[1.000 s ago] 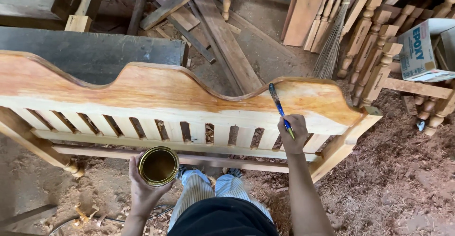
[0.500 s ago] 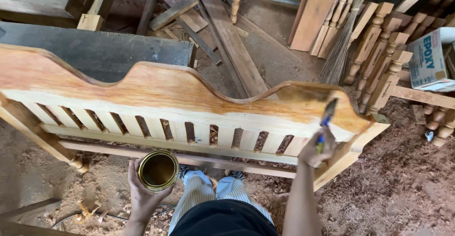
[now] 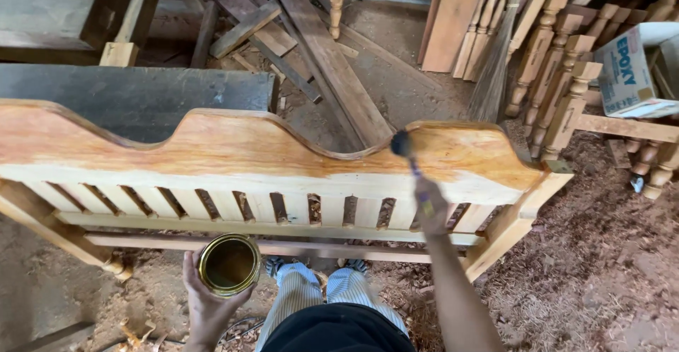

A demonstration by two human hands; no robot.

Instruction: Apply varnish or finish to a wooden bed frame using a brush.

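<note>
Head cam, looking straight down: the long orange-brown wooden headboard with a wavy top edge and a row of slats [image 3: 233,150] runs across the middle of the view, standing on a dirt floor covered in reddish sawdust [image 3: 601,274].

The right hand [image 3: 431,214] is reaching out over the slatted part, fingers wrapped tight around the thin handle of a small paintbrush with a dark round head [image 3: 402,143]. The bristle end is pressed against the top edge of the headboard, right where the dip in the curve rises into the right-hand hump. The wood looks glossy and wet along the upper panel, paler lower down near the slats.

The left hand [image 3: 205,299] is low and close to the body, well apart from the right one, gripping a round open brass-coloured tin with brownish liquid inside [image 3: 228,263]. The tin sits just below the headboard's bottom rail, not touching it as far as I can tell.

Over on the far right there's a white cardboard box with blue lettering on its side [image 3: 626,72], tilted, sitting among a stack of turned pale wooden spindles [image 3: 559,55]. Loose grey planks [image 3: 325,48] lie behind the headboard.
</note>
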